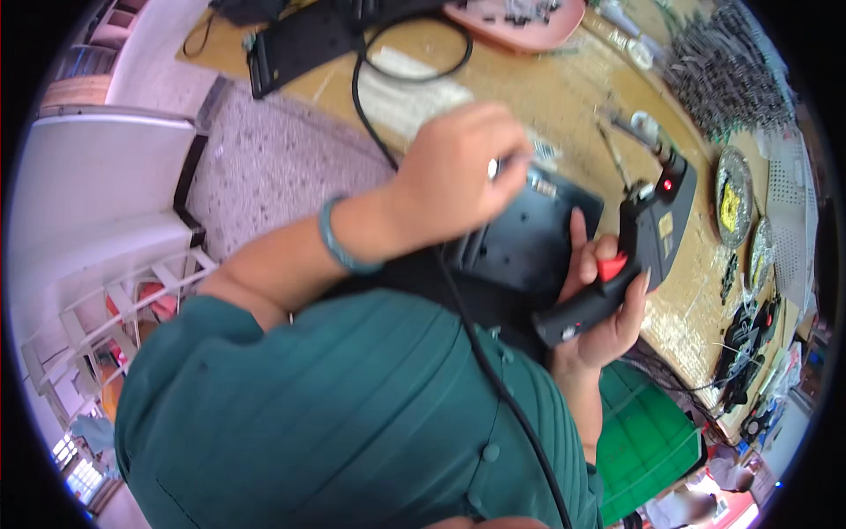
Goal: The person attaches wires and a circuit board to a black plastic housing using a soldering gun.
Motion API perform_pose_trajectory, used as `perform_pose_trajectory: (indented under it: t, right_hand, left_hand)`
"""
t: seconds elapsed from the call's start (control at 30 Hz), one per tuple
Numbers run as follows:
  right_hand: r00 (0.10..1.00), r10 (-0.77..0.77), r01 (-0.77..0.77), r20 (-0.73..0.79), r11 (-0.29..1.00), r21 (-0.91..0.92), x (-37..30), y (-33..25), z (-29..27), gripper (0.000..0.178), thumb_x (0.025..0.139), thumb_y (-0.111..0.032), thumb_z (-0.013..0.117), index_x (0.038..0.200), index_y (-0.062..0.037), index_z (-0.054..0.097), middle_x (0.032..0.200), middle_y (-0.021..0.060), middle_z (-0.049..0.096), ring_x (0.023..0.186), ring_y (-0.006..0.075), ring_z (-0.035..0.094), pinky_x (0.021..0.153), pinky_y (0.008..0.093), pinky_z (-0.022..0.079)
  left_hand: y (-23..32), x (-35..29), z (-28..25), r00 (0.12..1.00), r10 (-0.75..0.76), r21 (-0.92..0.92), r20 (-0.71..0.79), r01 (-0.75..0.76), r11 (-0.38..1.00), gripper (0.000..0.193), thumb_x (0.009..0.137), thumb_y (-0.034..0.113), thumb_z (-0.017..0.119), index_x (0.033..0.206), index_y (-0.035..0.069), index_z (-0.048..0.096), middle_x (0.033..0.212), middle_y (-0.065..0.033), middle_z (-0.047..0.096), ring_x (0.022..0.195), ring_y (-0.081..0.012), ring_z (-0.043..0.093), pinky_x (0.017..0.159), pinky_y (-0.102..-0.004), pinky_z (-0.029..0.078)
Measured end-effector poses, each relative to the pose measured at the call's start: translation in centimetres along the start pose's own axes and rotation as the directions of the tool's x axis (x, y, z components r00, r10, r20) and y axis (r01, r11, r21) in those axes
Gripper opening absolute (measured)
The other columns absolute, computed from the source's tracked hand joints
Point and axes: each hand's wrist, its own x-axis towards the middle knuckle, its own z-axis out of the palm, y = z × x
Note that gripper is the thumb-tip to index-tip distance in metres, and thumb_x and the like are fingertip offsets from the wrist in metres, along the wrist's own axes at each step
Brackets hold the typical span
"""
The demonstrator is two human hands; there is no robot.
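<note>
In my right hand (pixel 608 309) is a black pistol-grip tool (pixel 648 234) with a red trigger and a small red light; my fingers wrap its handle. Just left of it lies a dark flat casing (pixel 524 242) with small holes, tilted near the table's edge. One finger of the right hand reaches to the casing's right side. Above the casing's upper end, my left hand (pixel 458 176) is closed in a pinch, its fingertips by a small shiny bit. What it pinches is mostly hidden. A black cable (pixel 485 361) runs down across my shirt.
A pink tray (pixel 568 22) of small parts sits at the far edge. Dark metal pieces (pixel 723 75) are heaped at upper right, near round metal dishes (pixel 730 167) and a white perforated basket (pixel 789 212). A black panel (pixel 300 53) lies upper left; something green (pixel 648 441) stands below the table.
</note>
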Motion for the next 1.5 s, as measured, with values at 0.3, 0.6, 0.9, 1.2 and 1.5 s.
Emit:
perform_pose_trajectory:
  t: [0.3,0.6,0.9,1.2,1.5]
  right_hand:
    - [0.999,0.008,-0.004,-0.052,0.997,0.072,0.0,0.0,-0.2,0.044,0.095,-0.029,0.039,0.127,0.0008,0.04,0.093,0.0103,0.05,0.074,0.0159,0.05,0.113,0.0515,0.015]
    - [0.997,-0.009,0.014,-0.071,0.997,0.072,0.1,0.2,-0.2,0.045,0.096,-0.029,0.04,0.128,0.0014,0.039,0.094,0.0109,0.05,0.074,0.0161,0.051,0.113,0.0499,0.018]
    - [0.998,-0.029,0.033,-0.049,0.995,0.089,-0.1,0.2,-0.5,0.045,0.097,-0.029,0.038,0.127,0.0036,0.037,0.096,0.0118,0.048,0.078,0.017,0.051,0.112,0.0485,0.022]
    - [0.99,-0.112,0.089,-0.082,0.966,-0.244,-1.3,-1.2,-1.8,0.047,0.097,-0.034,0.038,0.122,0.005,0.04,0.106,0.0141,0.049,0.082,0.0189,0.052,0.096,0.0398,0.041]
    - [0.971,-0.238,0.157,-0.029,0.722,-0.673,-3.4,-1.1,-2.8,0.039,0.089,-0.023,0.05,0.11,0.0106,0.051,0.097,0.0242,0.061,0.072,0.0222,0.058,0.066,0.0323,0.048]
  left_hand:
    - [-0.3,-1.0,-0.1,0.997,0.078,-0.01,-0.018,-0.078,0.997,0.014,0.068,-0.004,0.068,0.079,0.001,0.062,0.073,-0.0102,0.059,0.067,-0.0232,0.058,0.059,-0.0303,0.046]
    - [-0.5,-0.9,0.0,0.991,0.111,-0.055,-0.07,-0.115,0.992,0.017,0.067,-0.005,0.07,0.081,0.002,0.064,0.075,-0.0092,0.06,0.067,-0.0204,0.058,0.058,-0.0281,0.046]
    - [-0.4,-0.9,-0.1,0.993,0.084,-0.093,-0.084,-0.092,0.991,0.017,0.069,-0.005,0.071,0.083,0.002,0.064,0.077,-0.0081,0.061,0.068,-0.018,0.059,0.059,-0.0263,0.047]
    - [-0.4,-0.8,0.1,0.995,0.031,-0.128,-0.093,-0.043,0.991,0.012,0.07,0.0,0.067,0.079,0.003,0.061,0.077,-0.009,0.06,0.07,-0.024,0.059,0.062,-0.0311,0.047]
    - [0.6,0.3,-1.1,0.937,-0.312,-0.294,0.157,0.346,0.891,0.007,0.082,0.005,0.065,0.087,0.001,0.063,0.079,-0.0038,0.062,0.071,-0.0082,0.058,0.061,-0.0225,0.046]
